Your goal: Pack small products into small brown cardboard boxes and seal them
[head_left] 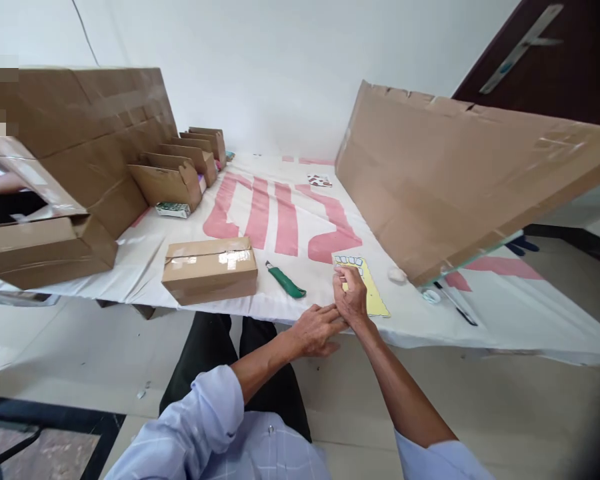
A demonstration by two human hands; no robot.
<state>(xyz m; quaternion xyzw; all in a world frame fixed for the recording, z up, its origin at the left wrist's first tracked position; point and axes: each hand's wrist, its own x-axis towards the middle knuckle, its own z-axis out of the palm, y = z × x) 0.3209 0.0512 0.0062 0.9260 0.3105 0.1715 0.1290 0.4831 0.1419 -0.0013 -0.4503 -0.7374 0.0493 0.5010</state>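
My right hand [351, 293] rests at the table's front edge, over the yellow sheet [377, 293] with pale, dark-outlined shapes near its top. Its fingers are loosely curled, and I see nothing held in them. Part of the sheet is hidden under this hand. My left hand [317, 331] lies beside it with fingers stretched out, the fingertips touching the right hand near the wrist. A green utility knife [287, 283] sits on the cloth to the left of both hands. Farther left is a closed cardboard box [210, 272] sealed with clear tape.
A large cardboard panel [460, 167] leans on the right; another [95, 113] stands left. Open cardboard boxes [167, 179] line the left side, near a small green-and-white box [173, 210]. A patterned card [319, 180] lies farther back. At right are a tape roll [431, 296] and dark pen-like tool [461, 309].
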